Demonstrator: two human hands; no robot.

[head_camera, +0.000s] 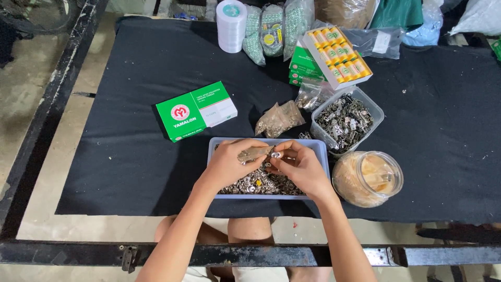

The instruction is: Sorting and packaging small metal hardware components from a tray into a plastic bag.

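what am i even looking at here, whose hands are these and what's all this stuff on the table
This is one picture from a camera worn on a person's head, looking down at their own two bare hands. No machine is involved. The left hand holds a small clear packet and the right hand pinches a small metal snap button beside it, over a pale blue tray full of such buttons. All this sits on a black cloth. Around it lie a green and white box, a clear tub of metal clips, a round clear jar, a box of yellow thread spools and a white tape roll.
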